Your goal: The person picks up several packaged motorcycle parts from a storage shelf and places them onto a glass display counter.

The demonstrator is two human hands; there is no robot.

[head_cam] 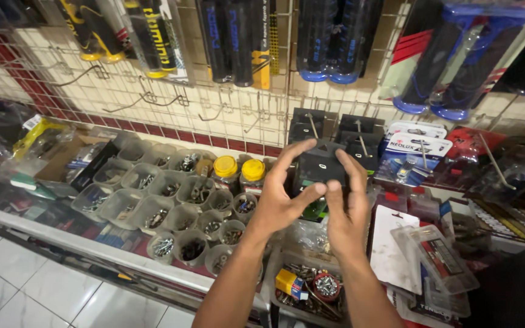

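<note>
My left hand (281, 197) and my right hand (347, 209) are raised together in front of a wire display grid (171, 91). Both grip a small black carded packet (318, 164), fingers on its left and right edges, thumbs meeting under it. Just behind it, similar black packets (360, 130) hang on hooks of the grid. Below my hands lies a counter crowded with small parts.
Cut-off plastic cups (171, 209) full of screws and bolts fill the counter at left, beside two yellow-capped jars (238, 170). Packaged handlebar grips (457, 67) hang on the grid above. Blister packs (439, 258) and a tray of fasteners (311, 285) lie at right. White floor tiles (25, 285) show lower left.
</note>
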